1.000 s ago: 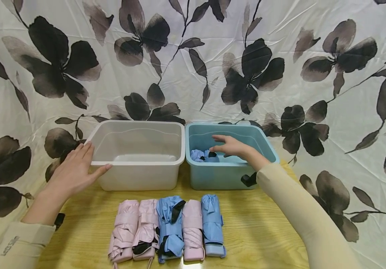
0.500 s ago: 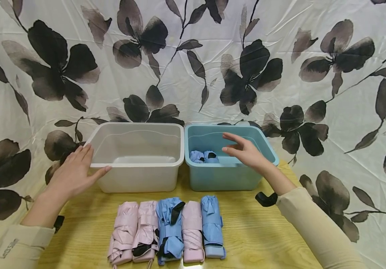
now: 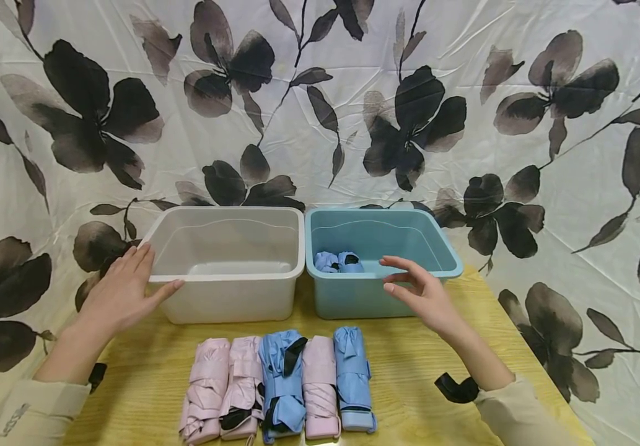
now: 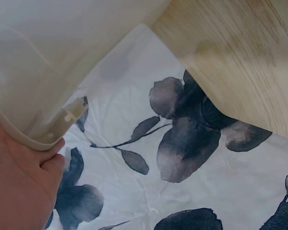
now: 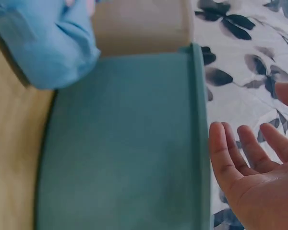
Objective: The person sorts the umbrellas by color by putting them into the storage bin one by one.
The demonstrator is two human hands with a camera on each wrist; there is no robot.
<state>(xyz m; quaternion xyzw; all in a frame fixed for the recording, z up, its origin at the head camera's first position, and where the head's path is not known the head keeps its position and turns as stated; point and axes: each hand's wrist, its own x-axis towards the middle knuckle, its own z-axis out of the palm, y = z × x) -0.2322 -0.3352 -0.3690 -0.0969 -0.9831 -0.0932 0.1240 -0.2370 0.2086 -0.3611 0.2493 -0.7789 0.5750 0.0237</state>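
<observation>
My left hand rests on the left rim of the white bin, its fingers nearly straight; the left wrist view shows the hand against that rim. Holding nothing, my right hand hovers by the front rim of the blue-green bin, fingers loosely bent and apart. Two folded blue umbrellas lie in the left part of that bin. On the table in front, a row holds three folded pink umbrellas and two folded blue umbrellas.
Both bins stand side by side on a wooden table, against a white cloth printed with dark flowers. The table's right edge runs past the right forearm. A black strap is at the right wrist.
My right hand has withdrawn from over the blue-green bin toward me and to the right, down to its front rim. My left hand has stayed on the white bin.
</observation>
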